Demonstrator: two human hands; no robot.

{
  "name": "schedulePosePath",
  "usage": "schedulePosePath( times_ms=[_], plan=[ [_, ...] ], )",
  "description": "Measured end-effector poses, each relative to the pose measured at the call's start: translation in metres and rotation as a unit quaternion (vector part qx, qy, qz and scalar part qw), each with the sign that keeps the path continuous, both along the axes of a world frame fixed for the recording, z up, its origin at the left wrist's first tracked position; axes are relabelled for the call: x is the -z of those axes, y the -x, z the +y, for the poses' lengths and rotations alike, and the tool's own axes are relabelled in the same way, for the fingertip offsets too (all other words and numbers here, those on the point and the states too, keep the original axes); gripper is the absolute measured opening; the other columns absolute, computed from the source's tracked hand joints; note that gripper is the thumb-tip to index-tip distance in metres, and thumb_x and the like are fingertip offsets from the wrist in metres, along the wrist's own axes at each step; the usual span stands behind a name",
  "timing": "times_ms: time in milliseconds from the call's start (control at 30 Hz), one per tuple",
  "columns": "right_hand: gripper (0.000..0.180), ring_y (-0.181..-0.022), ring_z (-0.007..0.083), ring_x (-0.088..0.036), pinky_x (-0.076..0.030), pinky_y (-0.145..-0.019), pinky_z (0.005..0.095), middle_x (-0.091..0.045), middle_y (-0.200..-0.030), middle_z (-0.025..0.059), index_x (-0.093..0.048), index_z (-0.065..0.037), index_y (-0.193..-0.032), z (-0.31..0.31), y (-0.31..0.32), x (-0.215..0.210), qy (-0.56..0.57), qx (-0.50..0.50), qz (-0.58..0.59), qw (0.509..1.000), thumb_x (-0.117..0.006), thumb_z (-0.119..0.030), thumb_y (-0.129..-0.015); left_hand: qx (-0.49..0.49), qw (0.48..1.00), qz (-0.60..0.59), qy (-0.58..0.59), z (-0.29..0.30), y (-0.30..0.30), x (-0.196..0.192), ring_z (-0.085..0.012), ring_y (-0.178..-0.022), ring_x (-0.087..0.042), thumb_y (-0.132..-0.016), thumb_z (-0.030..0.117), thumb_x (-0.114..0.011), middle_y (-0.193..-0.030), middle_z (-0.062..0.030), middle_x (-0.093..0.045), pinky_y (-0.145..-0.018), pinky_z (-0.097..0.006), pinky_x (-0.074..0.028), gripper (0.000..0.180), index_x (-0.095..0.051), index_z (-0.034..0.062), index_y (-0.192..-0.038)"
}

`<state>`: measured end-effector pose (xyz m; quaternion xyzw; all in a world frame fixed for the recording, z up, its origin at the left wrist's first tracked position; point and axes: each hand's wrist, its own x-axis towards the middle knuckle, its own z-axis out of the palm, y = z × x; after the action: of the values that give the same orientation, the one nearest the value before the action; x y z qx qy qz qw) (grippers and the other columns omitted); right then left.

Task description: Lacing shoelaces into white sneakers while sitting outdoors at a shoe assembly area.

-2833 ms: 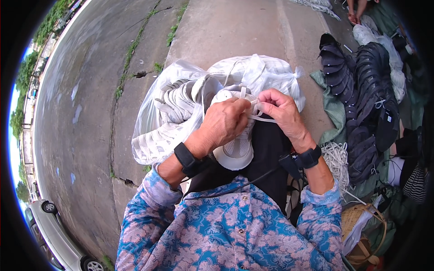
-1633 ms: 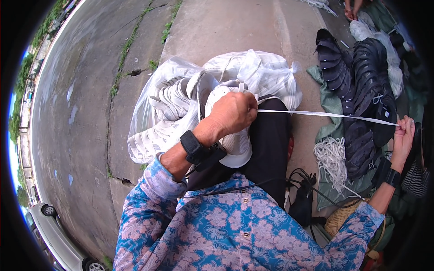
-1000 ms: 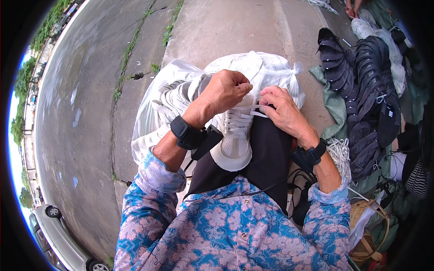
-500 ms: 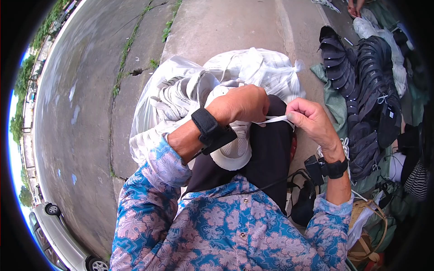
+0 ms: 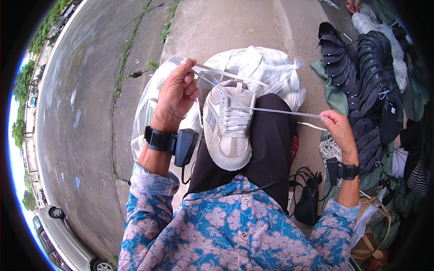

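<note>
A white sneaker (image 5: pixel 228 128) rests on my dark-trousered thigh, toe toward me. Its white lace (image 5: pixel 275 111) is pulled taut out to both sides. My left hand (image 5: pixel 175 97) pinches one lace end up and to the left of the shoe. My right hand (image 5: pixel 338 131) grips the other end far out to the right, a short tail hanging from the fist. Both wrists wear black bands, and a small black device hangs at the left wrist.
A clear plastic bag (image 5: pixel 266 67) full of white shoes lies beyond my knee on the concrete. Stacks of dark shoes (image 5: pixel 366 86) lie on a green sheet at right. A bundle of white laces (image 5: pixel 327 149), black cables and a woven basket (image 5: pixel 370 226) sit by my right side.
Both hands have drawn apart from the shoe, the left up and left, the right out to the right, pulling the lace tight; the shoe top is uncovered.
</note>
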<state>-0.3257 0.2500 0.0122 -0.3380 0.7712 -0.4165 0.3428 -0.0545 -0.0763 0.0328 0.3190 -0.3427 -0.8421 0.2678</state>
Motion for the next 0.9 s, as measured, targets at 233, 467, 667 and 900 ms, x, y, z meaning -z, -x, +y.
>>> schedulePosePath(
  times_ms=[233, 467, 667, 900],
  plan=[
    [0.016, -0.068, 0.0152, -0.058, -0.045, -0.066, 0.0293, -0.063, -0.074, 0.0073, -0.067, 0.002, -0.092, 0.052, 0.024, 0.028, -0.016, 0.092, 0.249, 0.964, -0.062, -0.013, -0.087, -0.086, 0.996, 0.023, 0.013, -0.03, -0.041, -0.005, -0.0052, -0.049, -0.032, -0.101, 0.029, -0.051, -0.059, 0.0075, -0.039, -0.047, -0.023, -0.028, 0.025, -0.06, 0.0073, -0.106],
    [0.018, -0.069, 0.0171, -0.06, -0.047, -0.067, 0.0292, -0.064, -0.074, 0.006, -0.069, 0.002, -0.096, 0.078, 0.032, 0.054, -0.033, 0.202, 0.279, 0.938, -0.062, -0.013, -0.088, -0.155, 0.987, 0.015, 0.051, -0.053, -0.077, -0.022, -0.0059, -0.051, -0.026, -0.102, 0.028, -0.047, -0.061, 0.0069, -0.032, -0.048, -0.023, -0.025, 0.027, -0.06, 0.0047, -0.105],
    [0.025, -0.084, 0.0118, -0.061, -0.05, -0.079, 0.026, -0.064, -0.093, 0.0033, -0.062, -0.005, -0.114, 0.099, 0.047, 0.076, 0.131, 0.395, -0.181, 0.891, -0.062, -0.017, -0.092, -0.205, 0.978, 0.02, 0.042, -0.081, -0.144, -0.03, -0.0073, -0.051, -0.025, -0.102, 0.026, -0.048, -0.061, 0.0067, -0.033, -0.049, -0.025, -0.025, 0.025, -0.061, 0.0065, -0.109],
    [0.025, -0.088, 0.0168, -0.06, -0.049, -0.083, 0.0313, -0.062, -0.099, 0.0063, -0.059, -0.002, -0.114, 0.075, 0.069, 0.082, 0.386, 0.529, -0.319, 0.686, -0.061, -0.015, -0.093, -0.202, 0.976, 0.022, 0.075, -0.108, -0.234, -0.035, -0.0085, -0.052, -0.025, -0.1, 0.025, -0.05, -0.062, 0.0062, -0.031, -0.049, -0.027, -0.024, 0.023, -0.064, 0.0067, -0.106]
  ],
)
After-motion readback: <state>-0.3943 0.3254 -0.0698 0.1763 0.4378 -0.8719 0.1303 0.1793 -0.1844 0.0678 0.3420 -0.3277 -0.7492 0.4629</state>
